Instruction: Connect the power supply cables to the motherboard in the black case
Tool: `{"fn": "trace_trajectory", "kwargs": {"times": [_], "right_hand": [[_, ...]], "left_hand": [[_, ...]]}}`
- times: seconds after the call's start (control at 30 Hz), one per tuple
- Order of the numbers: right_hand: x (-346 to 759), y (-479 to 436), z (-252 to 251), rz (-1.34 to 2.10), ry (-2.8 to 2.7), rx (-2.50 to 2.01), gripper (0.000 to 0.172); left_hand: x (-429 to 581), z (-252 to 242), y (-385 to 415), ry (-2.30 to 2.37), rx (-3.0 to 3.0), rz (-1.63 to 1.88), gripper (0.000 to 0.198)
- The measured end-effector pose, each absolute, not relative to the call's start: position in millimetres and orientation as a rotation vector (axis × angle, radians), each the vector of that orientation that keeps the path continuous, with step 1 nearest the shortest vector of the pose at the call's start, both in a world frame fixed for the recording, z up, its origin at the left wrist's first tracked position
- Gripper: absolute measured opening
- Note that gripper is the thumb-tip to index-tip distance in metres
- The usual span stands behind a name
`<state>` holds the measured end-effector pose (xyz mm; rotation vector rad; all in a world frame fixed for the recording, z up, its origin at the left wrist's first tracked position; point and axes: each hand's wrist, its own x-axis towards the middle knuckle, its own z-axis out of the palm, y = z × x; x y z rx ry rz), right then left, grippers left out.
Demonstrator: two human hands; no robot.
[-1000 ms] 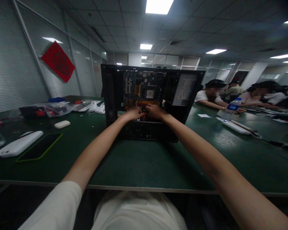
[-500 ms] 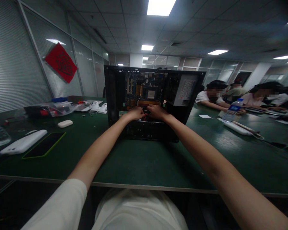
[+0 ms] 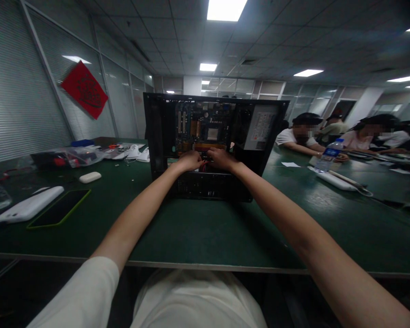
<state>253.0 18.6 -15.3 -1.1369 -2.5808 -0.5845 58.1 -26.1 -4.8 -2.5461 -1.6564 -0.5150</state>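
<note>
An open black computer case (image 3: 208,186) stands on the green table with its inside facing me. Its motherboard (image 3: 222,119) shows in the upper part, and a power supply (image 3: 260,127) with a label sits at the upper right. Both hands reach into the lower middle of the case. My left hand (image 3: 190,161) is closed, its fingertips pinched at a thin red cable (image 3: 205,165). Just to the right, my right hand (image 3: 221,159) has bent fingers pressed together close to that cable; whatever they hold is hidden.
On the green table (image 3: 191,232) at left lie a phone (image 3: 59,209), a white power bank (image 3: 30,204), a white earbud case (image 3: 90,177) and a plastic bag (image 3: 68,157). At right stand a water bottle (image 3: 329,156) and another white device (image 3: 336,180). Several people sit farther right.
The whole view has shifted slightly, so things appear a little farther left. Both hands stay inside the case at the red cable, with almost no visible movement.
</note>
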Motion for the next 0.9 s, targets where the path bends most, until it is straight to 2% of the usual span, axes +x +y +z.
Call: {"fn": "trace_trajectory", "kwargs": {"times": [0.3, 0.5, 0.9], "right_hand": [[255, 25, -20, -0.571, -2.571, -1.139, 0.032], [253, 23, -18, -0.623, -2.595, -1.138, 0.026], [251, 19, -14, -0.578, -2.579, -1.126, 0.031]], "left_hand": [[69, -4, -26, -1.685, -2.564, -0.506, 0.033], [69, -5, -26, -1.724, -2.531, -0.533, 0.031], [67, -5, -23, -1.717, -2.574, -0.542, 0.033]]}}
